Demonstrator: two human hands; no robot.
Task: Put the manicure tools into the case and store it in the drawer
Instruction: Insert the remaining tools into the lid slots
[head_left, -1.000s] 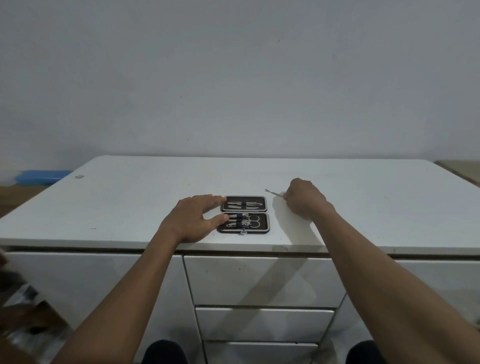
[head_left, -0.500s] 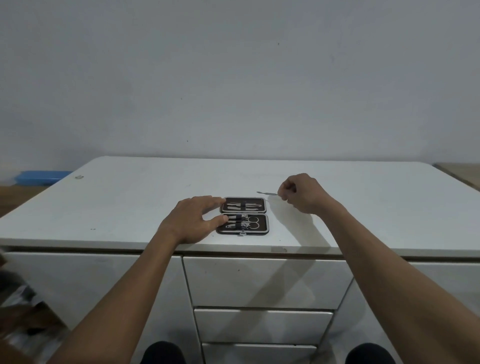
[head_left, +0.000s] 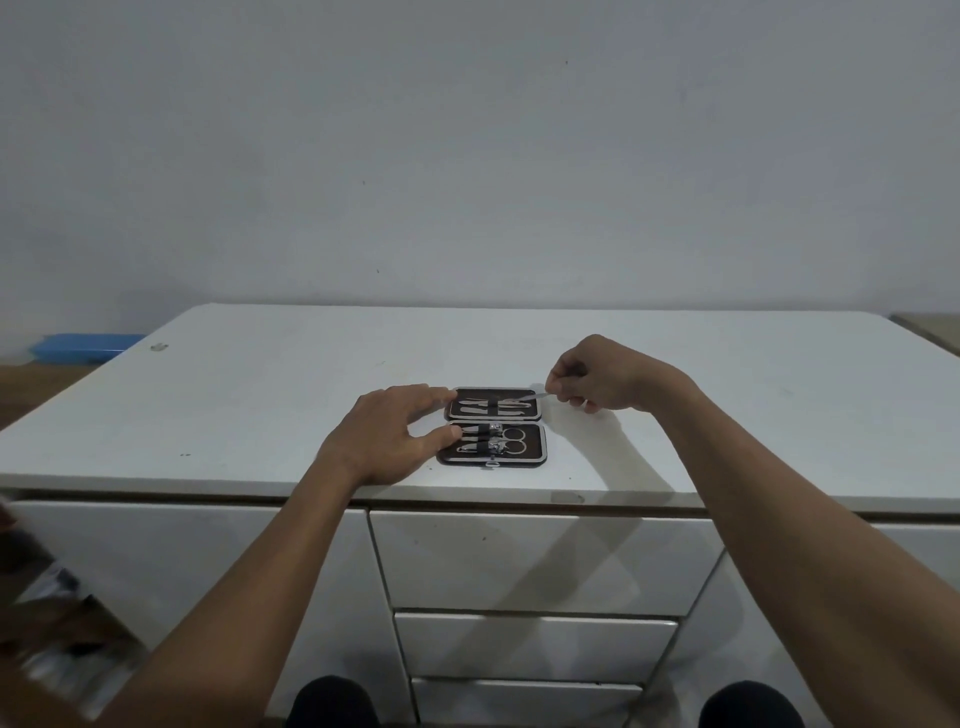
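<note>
- Here, the left hand (head_left: 387, 434) lies low on the white counter (head_left: 260, 405), its forearm reaching in from the lower left and its fingers spread and nearly straight.
- Its forefinger touches the left edge of the far half of the case (head_left: 492, 425), and its thumb presses the left edge of the near half; it grips nothing.
- The right hand (head_left: 597, 375) is raised a little above the counter just right of the case, with its forearm coming in from the lower right and the wrist bent inward.
- Its fingers are curled, and thumb and forefinger pinch one end of a thin metal tool (head_left: 525, 400).
- The tool points left and slightly down, with its free tip over the right part of the case's far half; whether the tip touches the lining cannot be told.
- The case lies open and flat near the front edge of the counter, between the two hands, a dark lining with a pale rim on both halves.
- The far half holds several slim metal tools under a dark strap.
- The near half holds small scissors (head_left: 511, 439) with round handles on the right, plus other metal pieces too small to name.
- No brand, label or writing can be read on the case or the tools.
- Below the counter's front edge, directly under the case, sits a stack of closed white drawers (head_left: 540, 561).
</note>
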